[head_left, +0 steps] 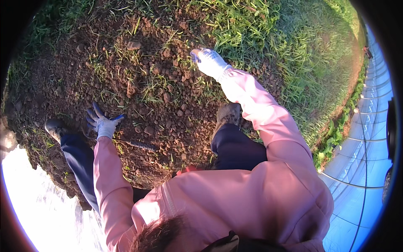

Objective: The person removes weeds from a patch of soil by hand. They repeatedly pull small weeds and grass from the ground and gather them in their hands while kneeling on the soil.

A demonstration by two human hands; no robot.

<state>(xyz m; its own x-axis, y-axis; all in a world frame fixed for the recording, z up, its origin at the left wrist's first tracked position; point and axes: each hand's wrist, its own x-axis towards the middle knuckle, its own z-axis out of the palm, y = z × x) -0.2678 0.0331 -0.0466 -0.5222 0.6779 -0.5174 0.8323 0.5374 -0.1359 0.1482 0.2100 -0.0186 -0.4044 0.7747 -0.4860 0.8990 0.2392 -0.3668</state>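
My left hand (105, 126), in a white glove with blue fingers, is spread over the loose brown soil (176, 116) with its fingers apart. Close beside its wrist lies a hand tool (141, 145) with a thin shaft and a dark ribbed grip; its far end is partly hidden by the hand. My right hand (209, 61), gloved alike, reaches farther out to where the bare soil meets green weeds (245, 31). Its fingers are curled down, and a small tan patch shows at their tips. Whether it grips anything is unclear.
My boots, left (55, 129) and right (228, 115), stand on the soil. Pulled weed bits (160, 89) and clods (133, 45) lie scattered about. At right, leafy plants (335, 135) line a greenhouse's ribbed plastic wall (355, 163). A bright pale sheet (41, 208) borders the soil at lower left.
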